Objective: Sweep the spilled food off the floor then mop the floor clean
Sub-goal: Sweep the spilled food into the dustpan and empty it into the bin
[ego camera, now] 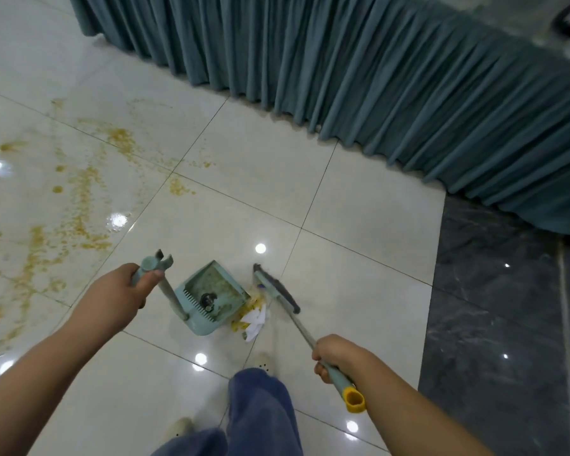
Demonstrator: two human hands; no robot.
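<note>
Nearest, two legs in blue jeans (260,419) and pale shoes (263,363) stand on the glossy white tile floor (359,205). Right hand (338,357) is wrapped tight round the broom (277,289) handle, just above its yellow end cap (354,399); the handle slants forward and left to the grey-edged broom head resting on the tile. Left hand (116,297) is curled closed round the grip of the dustpan (211,296), whose stem leans down to the green pan sitting on the floor, open mouth facing the broom. Between pan and broom head lies a small pile (252,317) of yellow food bits and crumpled white paper, touching the pan's lip. Inside the pan are yellow smears and a small dark object I cannot make out. Farther left, the spill (79,199) spreads as yellow flecks and streaks across several tiles. Dark marbled tiles (494,324) border the right. Beyond, a pleated teal skirt (392,77) hangs to the floor.
</note>
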